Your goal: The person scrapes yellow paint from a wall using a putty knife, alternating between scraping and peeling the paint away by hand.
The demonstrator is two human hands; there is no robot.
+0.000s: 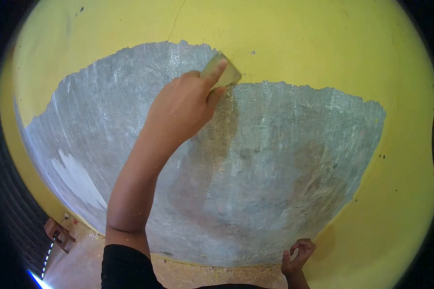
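Observation:
My left hand (185, 101) is raised against the wall and closed on a flat scraper (231, 73), a thin squarish plate with a yellowish sheen. The index finger lies stretched along its face, with the thumb below. The plate's edge meets the yellow paint (294, 43) where it borders the bared grey plaster (265, 168). Any handle is hidden by my fingers. Low at the right, my right hand (299, 256) hangs before the wall, its fingers loosely curled and thumb apart, with nothing visible in it.
A small brown wooden stool (58, 235) stands on the floor at lower left, beside a dark corrugated surface (7, 192). Paint crumbs lie on the floor (217, 277) along the wall's foot. A white patch (79, 178) shows on the plaster, and a thin crack runs up the paint.

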